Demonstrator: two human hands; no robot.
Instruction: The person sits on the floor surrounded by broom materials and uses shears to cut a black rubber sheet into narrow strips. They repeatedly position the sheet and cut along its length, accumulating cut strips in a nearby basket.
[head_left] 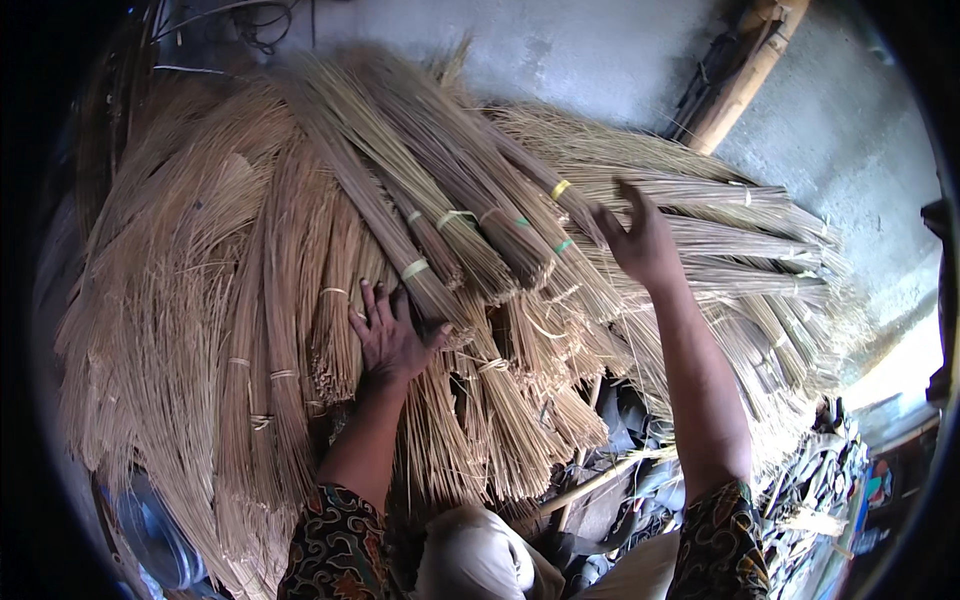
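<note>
A large heap of tied bundles of thin, dry straw-like stalks (400, 185) spreads out in front of me. My left hand (388, 338) has its fingers spread at the cut end of a brown bundle with a pale tie (432, 288), touching or almost touching it. Farther right, my right hand (643, 242) is raised with fingers apart, holding nothing. Close to its fingertips lies a bundle with a yellow tie (561, 190). Bundles with green ties (540, 240) lie between my hands, their cut ends toward me.
Loose, feathery stalks (170, 300) hang over the left side. More bundles (745, 195) point right, toward a grey wall (850, 130) with a leaning bamboo pole (745, 85). Dark scraps (820, 475) lie at lower right; a blue tub (160, 530) stands at lower left.
</note>
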